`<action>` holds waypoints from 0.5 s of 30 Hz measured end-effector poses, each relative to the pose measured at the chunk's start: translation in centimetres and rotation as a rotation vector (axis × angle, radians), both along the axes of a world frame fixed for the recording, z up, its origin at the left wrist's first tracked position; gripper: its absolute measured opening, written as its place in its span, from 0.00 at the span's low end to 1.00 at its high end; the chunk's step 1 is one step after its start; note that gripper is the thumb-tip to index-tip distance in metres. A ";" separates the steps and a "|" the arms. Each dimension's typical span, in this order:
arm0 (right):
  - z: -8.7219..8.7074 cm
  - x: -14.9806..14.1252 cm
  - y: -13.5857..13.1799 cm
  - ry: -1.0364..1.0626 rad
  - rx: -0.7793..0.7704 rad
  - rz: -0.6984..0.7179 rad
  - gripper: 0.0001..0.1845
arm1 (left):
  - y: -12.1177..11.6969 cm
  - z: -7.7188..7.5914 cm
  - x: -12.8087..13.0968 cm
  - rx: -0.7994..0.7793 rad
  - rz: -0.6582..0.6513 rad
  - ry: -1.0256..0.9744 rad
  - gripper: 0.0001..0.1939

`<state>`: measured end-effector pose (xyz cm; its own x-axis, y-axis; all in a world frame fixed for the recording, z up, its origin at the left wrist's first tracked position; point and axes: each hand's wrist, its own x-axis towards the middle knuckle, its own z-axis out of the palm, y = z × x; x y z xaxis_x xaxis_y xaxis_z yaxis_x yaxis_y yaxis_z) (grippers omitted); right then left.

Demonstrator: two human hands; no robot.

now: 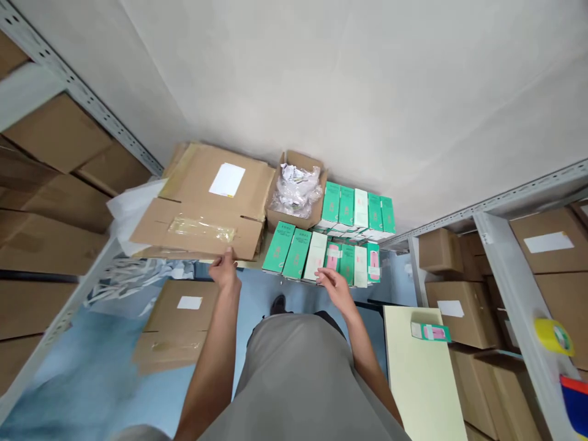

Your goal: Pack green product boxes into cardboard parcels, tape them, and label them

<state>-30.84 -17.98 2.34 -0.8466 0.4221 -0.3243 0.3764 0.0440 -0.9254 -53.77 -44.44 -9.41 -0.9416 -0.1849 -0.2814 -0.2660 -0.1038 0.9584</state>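
Note:
My left hand [225, 271] pinches the near edge of a flattened cardboard box [202, 208], which lies on top of a stack of others and bears a white label and a strip of clear tape. Beside the stack, an open carton [293, 222] holds crumpled paper and clear plastic. Two rows of small green and white boxes [295, 254] stand to its right. My right hand [335, 286] hovers at the front row, fingers slightly apart, by a white box [315, 256]. Whether its fingertips touch that box I cannot tell; nothing shows in its grasp.
Shelves of cartons flank both sides, the right one [463, 306] with a yellow tape roll [554, 336] by its post. A pale tabletop [420, 380] carries one green and pink box [430, 332]. Another flattened box [177, 318] lies low at left, near a bag of paper scraps [133, 282].

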 end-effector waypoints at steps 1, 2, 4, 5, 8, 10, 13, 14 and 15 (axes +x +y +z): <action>0.0 -0.5 -0.3 -0.002 0.000 -0.003 0.29 | 0.0 0.0 0.1 -0.004 0.063 -0.025 0.37; 0.0 -1.1 -0.6 -0.004 -0.003 -0.005 0.29 | 0.0 0.2 0.2 -0.007 0.149 -0.065 0.37; 0.0 -2.1 -1.1 -0.008 -0.012 0.003 0.29 | -0.1 1.0 0.5 0.011 0.284 -0.151 0.36; 0.1 -2.6 -1.5 -0.008 -0.014 0.012 0.29 | -0.3 1.5 0.6 0.037 0.310 -0.179 0.36; 0.2 -3.9 -2.5 -0.010 -0.013 0.041 0.28 | -1.3 3.2 0.7 0.159 0.265 -0.162 0.33; 0.4 -4.5 -3.0 -0.003 -0.019 0.051 0.27 | -2.3 4.3 0.5 0.249 0.242 -0.111 0.31; 0.9 -4.7 -3.3 0.026 -0.040 0.047 0.26 | -3.6 5.9 0.1 0.334 0.249 -0.033 0.29; 1.1 -4.6 -3.3 0.038 -0.047 0.041 0.26 | -3.9 6.5 0.0 0.344 0.247 -0.003 0.28; 1.3 -4.5 -3.2 0.048 -0.053 0.032 0.25 | -4.1 7.3 -0.1 0.347 0.240 0.027 0.27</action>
